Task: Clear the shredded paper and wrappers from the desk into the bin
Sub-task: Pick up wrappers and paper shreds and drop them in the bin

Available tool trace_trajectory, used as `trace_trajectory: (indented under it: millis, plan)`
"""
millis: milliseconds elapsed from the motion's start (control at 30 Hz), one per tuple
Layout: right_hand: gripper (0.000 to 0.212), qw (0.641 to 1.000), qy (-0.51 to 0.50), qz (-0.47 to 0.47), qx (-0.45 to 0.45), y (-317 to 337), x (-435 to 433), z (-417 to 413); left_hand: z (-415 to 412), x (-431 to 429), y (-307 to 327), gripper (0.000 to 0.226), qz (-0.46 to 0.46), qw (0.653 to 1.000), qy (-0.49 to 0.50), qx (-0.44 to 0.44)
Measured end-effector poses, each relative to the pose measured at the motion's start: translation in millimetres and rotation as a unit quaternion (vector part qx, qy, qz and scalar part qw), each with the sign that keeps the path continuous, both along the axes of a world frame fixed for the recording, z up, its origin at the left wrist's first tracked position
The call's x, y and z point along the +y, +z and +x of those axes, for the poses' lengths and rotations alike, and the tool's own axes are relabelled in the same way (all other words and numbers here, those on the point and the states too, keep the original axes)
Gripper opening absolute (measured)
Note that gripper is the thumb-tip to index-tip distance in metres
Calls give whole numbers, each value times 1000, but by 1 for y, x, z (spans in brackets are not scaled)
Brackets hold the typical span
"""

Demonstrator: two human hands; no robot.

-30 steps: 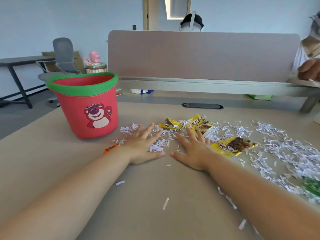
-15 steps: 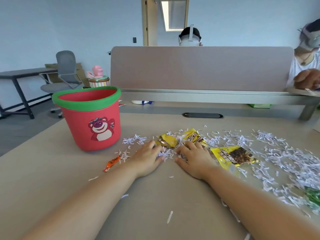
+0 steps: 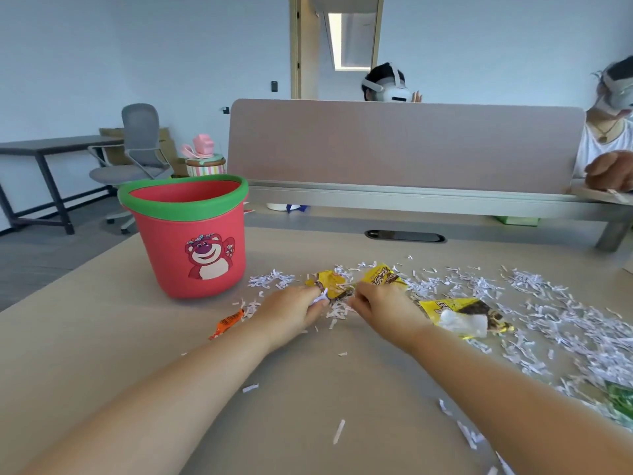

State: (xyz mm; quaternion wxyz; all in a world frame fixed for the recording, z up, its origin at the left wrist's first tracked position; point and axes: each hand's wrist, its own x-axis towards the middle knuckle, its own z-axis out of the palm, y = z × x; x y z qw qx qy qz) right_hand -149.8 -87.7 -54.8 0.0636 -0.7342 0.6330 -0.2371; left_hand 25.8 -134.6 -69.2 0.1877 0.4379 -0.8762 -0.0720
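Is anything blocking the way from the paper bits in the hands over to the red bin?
Nothing visible does. The left hand and right hand gather shredded paper just right of the bin; only bare desk and loose shreds lie between, and the bin's top is open.

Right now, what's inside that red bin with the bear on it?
Only the upper inner wall of the red bin shows, plain red below the green rim. No paper or wrappers are visible inside, but its front wall hides the bottom, so contents there cannot be seen.
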Motion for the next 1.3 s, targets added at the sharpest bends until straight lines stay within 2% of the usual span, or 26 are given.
trace_trajectory:
  millis: [100,200,467,633,800,933,1033,1167,1300]
  plan:
    - [32,995,2,-62,-79,19,1,12,6,9,17,36,-16,997,12,81]
    - [30,987,-3,-119,-104,41,2,25,14,19,40,37,-47,991,8,128]
    - [40,961,9,-207,-186,110,-6,59,58,27,108,38,-153,967,32,203]
    - [34,944,36,-246,-216,152,-29,93,90,8,144,36,-203,953,70,214]
    - [38,928,76,-261,-254,181,-68,129,116,-25,171,40,-199,945,119,229]
    - [38,926,81,-267,-254,180,-96,141,123,-63,183,39,-187,951,143,202]
    - [37,927,71,-265,-255,174,-107,140,125,-93,179,36,-109,969,152,159]
    - [36,929,60,-262,-256,171,-115,134,129,-107,178,31,17,989,144,26]
    - [34,930,60,-254,-258,170,-120,133,133,-105,177,46,98,983,135,-75]
